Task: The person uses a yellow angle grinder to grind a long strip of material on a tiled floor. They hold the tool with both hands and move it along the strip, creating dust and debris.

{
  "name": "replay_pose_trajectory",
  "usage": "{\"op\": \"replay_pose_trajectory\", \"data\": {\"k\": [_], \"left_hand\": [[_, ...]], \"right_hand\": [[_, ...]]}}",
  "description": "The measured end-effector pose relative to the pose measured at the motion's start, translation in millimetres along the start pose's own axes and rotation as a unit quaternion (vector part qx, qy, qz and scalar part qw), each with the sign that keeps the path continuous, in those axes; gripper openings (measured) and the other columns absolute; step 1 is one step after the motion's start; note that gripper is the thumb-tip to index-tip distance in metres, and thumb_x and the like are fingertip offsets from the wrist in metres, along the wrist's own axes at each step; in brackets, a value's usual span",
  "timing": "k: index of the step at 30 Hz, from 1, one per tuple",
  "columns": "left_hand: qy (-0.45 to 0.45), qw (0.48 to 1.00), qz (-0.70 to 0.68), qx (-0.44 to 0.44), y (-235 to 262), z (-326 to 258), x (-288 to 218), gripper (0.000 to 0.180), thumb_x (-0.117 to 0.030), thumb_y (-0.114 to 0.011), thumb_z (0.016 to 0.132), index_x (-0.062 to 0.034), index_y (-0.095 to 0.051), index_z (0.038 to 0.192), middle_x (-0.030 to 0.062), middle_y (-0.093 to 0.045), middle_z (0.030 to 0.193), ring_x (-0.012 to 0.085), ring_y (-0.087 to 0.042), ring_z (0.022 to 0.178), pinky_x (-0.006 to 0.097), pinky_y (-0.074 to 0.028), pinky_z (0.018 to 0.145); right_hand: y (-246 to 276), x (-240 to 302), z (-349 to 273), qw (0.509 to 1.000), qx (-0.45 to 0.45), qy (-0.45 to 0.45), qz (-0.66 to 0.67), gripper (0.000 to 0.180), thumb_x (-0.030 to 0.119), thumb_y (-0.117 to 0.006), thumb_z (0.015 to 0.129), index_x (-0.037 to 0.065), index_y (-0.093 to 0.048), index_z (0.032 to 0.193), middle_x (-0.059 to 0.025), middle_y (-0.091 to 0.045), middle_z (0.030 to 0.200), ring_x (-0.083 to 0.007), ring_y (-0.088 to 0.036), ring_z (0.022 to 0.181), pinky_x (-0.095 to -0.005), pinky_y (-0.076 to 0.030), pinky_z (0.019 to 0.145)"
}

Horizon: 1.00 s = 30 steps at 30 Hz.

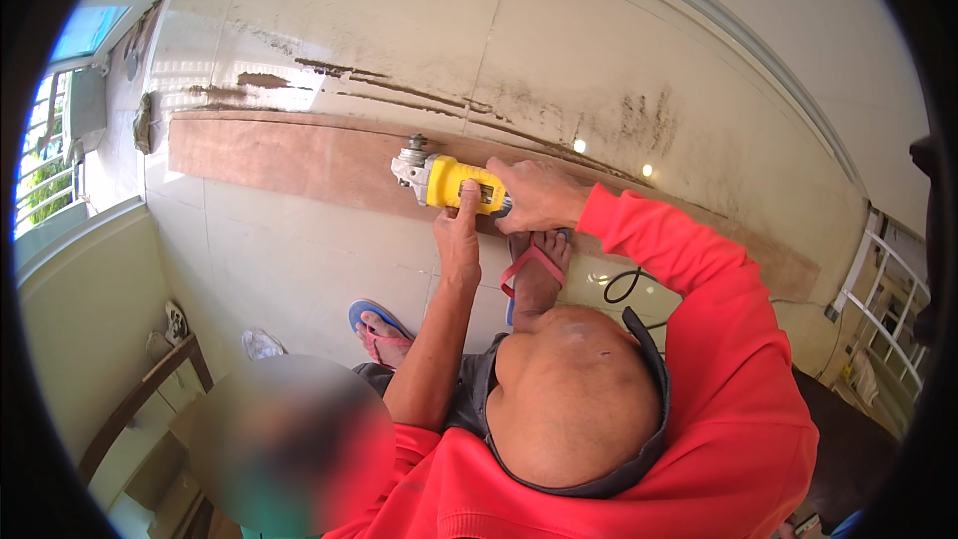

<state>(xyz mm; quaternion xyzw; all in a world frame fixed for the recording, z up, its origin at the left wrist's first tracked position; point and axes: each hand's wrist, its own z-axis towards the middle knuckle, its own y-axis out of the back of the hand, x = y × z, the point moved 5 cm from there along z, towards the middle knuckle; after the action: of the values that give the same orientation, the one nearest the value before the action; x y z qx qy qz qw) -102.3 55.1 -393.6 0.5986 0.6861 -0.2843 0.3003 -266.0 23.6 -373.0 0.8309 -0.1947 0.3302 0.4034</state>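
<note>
Yellow plastic over a grey metal gear head: the yellow-bodied angle grinder [449, 180] lies low over the long brown wooden board [289, 160], which rests flat on the pale tiled floor [299, 269] at the foot of a scuffed tiled wall [419, 30]. The right hand [539, 195] is wrapped around the rear of the body, fingers curled shut on it, while the left hand [457, 235] comes up from below with its forefinger stretched onto the yellow casing and the other fingers folded in beneath. The tool looks dense and rigid, nose-heavy at the metal head, likely to twist or kick, so the barrel behind the head is the sound place to hold, well clear of the disc end. The board looks stiff and thin; a sandalled foot [539, 265] rests on its near edge. A black power cord [624, 286] loops across the floor behind.
</note>
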Motion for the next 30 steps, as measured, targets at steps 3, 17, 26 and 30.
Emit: {"op": "replay_pose_trajectory", "data": {"k": [3, 17, 26, 30], "left_hand": [[0.013, 1.0, 0.015, -0.006, 1.0, -0.5, 0.6, 0.063, -0.048, -0.077, 0.099, 0.0063, -0.065, 0.129, 0.0047, -0.067, 0.119, 0.0118, -0.057, 0.107, 0.029, -0.045, 0.094], [0.004, 1.0, 0.003, -0.002, -2.1, -3.5, -2.0, 0.064, -0.048, -0.078, 0.099, 0.0062, -0.066, 0.129, 0.0051, -0.068, 0.118, 0.0116, -0.058, 0.106, 0.03, -0.045, 0.094], [0.015, 1.0, 0.01, -0.006, -1.7, -3.8, -1.7, 0.063, -0.048, -0.078, 0.099, 0.0074, -0.067, 0.127, 0.0055, -0.068, 0.117, 0.0109, -0.058, 0.103, 0.028, -0.046, 0.091], [0.016, 1.0, 0.014, -0.011, -1.5, -3.8, -0.8, 0.062, -0.048, -0.078, 0.099, 0.0068, -0.067, 0.127, 0.0051, -0.068, 0.116, 0.0109, -0.058, 0.103, 0.028, -0.046, 0.091]], "right_hand": [[0.2, 0.2, -0.7, 1.0, -0.002, 0.002, -0.008, 0.065, 0.033, -0.082, 0.07, 0.0, -0.054, 0.118, -0.0256, -0.074, 0.091, -0.0453, -0.074, 0.088, -0.0533, -0.058, 0.078], [-0.6, -0.7, -1.0, 1.0, 0.003, -0.004, -0.01, 0.066, 0.034, -0.083, 0.069, 0.0, -0.053, 0.118, -0.0258, -0.074, 0.093, -0.0458, -0.074, 0.091, -0.0541, -0.058, 0.079], [0.1, -0.4, -1.5, 1.0, 0.0, 0.001, -0.006, 0.066, 0.033, -0.083, 0.069, 0.0, -0.053, 0.117, -0.0259, -0.074, 0.093, -0.0462, -0.074, 0.089, -0.0546, -0.057, 0.078], [-0.2, -1.0, -1.5, 1.0, 0.005, -0.006, -0.013, 0.066, 0.033, -0.083, 0.069, -0.001, -0.053, 0.118, -0.026, -0.074, 0.093, -0.0463, -0.074, 0.089, -0.0547, -0.057, 0.077]]}}
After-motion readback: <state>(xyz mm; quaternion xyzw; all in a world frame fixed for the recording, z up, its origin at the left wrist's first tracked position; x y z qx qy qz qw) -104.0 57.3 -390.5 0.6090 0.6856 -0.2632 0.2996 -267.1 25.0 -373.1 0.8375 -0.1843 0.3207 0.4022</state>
